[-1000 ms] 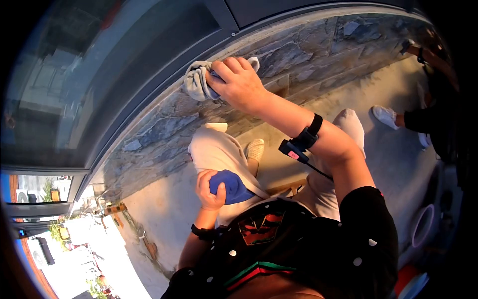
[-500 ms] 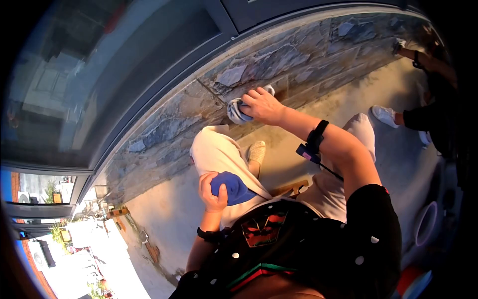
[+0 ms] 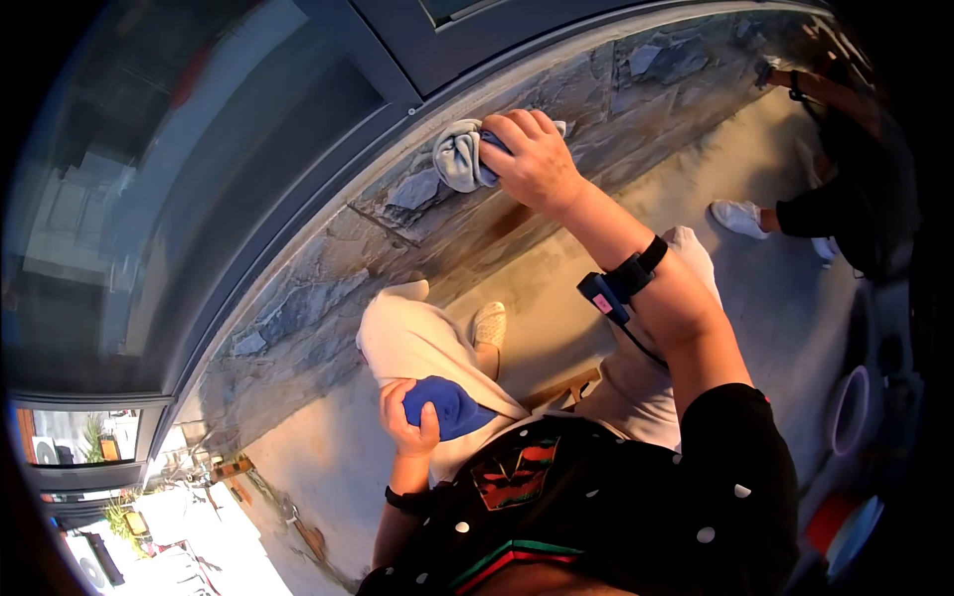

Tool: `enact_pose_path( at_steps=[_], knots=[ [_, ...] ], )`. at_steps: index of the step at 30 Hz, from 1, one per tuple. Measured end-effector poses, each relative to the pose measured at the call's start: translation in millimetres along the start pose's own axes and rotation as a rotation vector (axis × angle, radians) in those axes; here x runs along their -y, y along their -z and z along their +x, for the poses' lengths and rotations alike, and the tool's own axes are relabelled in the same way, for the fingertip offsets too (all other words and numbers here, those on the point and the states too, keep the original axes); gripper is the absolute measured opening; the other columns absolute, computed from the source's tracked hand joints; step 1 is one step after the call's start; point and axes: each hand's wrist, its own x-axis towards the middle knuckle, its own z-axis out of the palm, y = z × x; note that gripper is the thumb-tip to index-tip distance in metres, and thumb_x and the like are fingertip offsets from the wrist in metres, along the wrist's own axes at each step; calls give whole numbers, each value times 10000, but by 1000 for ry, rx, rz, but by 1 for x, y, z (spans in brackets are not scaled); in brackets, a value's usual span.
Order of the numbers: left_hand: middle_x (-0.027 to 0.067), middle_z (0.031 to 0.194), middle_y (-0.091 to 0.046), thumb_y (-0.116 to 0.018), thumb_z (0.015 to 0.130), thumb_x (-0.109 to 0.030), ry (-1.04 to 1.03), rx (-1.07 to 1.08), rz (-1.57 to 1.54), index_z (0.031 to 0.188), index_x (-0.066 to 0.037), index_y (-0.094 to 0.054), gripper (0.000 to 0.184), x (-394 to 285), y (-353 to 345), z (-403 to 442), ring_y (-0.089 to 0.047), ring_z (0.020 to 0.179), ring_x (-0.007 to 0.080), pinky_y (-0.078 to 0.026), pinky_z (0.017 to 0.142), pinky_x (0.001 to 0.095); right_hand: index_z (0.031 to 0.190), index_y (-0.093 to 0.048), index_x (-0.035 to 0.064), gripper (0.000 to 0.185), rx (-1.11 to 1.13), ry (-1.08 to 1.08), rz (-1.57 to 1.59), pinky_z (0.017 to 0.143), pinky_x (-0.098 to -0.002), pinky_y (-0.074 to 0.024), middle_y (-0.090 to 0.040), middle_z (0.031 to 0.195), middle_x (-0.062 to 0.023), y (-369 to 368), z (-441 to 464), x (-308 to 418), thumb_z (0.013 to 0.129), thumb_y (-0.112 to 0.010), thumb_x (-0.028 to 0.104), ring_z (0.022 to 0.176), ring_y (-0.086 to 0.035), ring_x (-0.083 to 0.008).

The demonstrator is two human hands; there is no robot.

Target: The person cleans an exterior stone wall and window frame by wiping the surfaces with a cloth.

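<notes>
My right hand (image 3: 535, 162) is closed around a bunched grey cloth (image 3: 461, 157), which lies against the upper part of the stone wall (image 3: 397, 223), just below the ledge under the window frame. Near my knee, my left hand (image 3: 405, 422) grips a crumpled blue cloth (image 3: 444, 405), with the thumb over its near side. The blue cloth rests on my light trouser leg (image 3: 417, 338).
A dark-framed window (image 3: 199, 199) rises above the wall. At the right, a co-worker in dark clothes (image 3: 830, 214) has one hand at the wall. A round pale-rimmed container (image 3: 850, 410) and a red container (image 3: 830, 521) stand at the lower right.
Since half a second ago, my right hand has moved up the wall with the grey cloth, closer to the ledge. Earlier it had come down from farther left. My left hand still holds the blue cloth.
</notes>
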Motion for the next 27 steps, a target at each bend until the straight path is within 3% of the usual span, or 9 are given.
enact_pose_path(
  at_steps=[4,8,11,12,14,19,22,25,27],
  knots=[
    [211,994,-625,-659,854,-310,-2,-5,-1,1066,31,-616,403,4,0,-4,-616,894,382,-510,829,450,1030,-634,106,399,-18,-173,-54,877,-423,-467,-607,1140,-77,10,-10,-30,639,-706,84,1028,-579,-290],
    [213,1003,-621,-654,861,-317,3,-32,-12,1065,29,-613,403,5,-1,-4,-613,893,386,-507,830,456,1066,-636,81,384,-137,-530,-88,861,-451,-505,-609,1171,-118,20,-39,-95,688,-702,95,1042,-588,-360],
    [211,1002,-619,-652,862,-318,-4,-16,8,1065,30,-610,405,4,3,-3,-610,897,389,-505,832,461,1040,-660,81,296,-115,-897,-42,865,-446,-506,-612,1109,-140,23,-70,-141,759,-719,152,1024,-592,-372],
    [209,999,-619,-651,862,-318,-6,-9,5,1065,31,-609,406,5,3,-1,-609,900,390,-503,832,463,1040,-660,81,296,-123,-901,-50,865,-446,-506,-612,1109,-140,28,-69,-141,759,-719,152,1024,-592,-372],
    [209,999,-618,-649,862,-317,-15,-7,-4,1065,32,-609,405,5,2,-1,-608,901,390,-503,832,464,1009,-698,85,261,-391,-1011,17,865,-390,-491,-629,1058,-144,35,-64,-144,787,-789,190,996,-615,-336],
    [213,1002,-615,-647,860,-312,9,-26,-2,1064,34,-608,403,0,-1,-5,-609,897,390,-504,828,465,998,-706,75,304,-427,-1011,24,875,-384,-484,-641,1043,-142,32,-47,-135,775,-816,249,985,-616,-324],
    [215,1005,-614,-647,860,-317,-3,-27,-2,1066,34,-607,409,3,-1,-4,-608,892,390,-504,824,465,976,-698,61,256,-427,-990,106,874,-391,-486,-639,1044,-120,6,-38,-110,786,-790,205,1009,-608,-323],
    [214,1005,-614,-647,861,-325,-13,-29,3,1068,34,-605,416,4,-2,-3,-608,893,389,-504,825,465,930,-641,43,232,-401,-894,101,857,-457,-473,-580,1025,-148,3,-22,-83,725,-729,104,1001,-549,-395],
    [212,1000,-616,-644,866,-335,-3,-13,5,1070,35,-606,424,5,-3,1,-610,894,388,-504,827,464,933,-610,48,275,-361,-703,104,847,-466,-479,-569,1030,-142,9,-12,-58,675,-706,48,985,-548,-392]
  ],
)
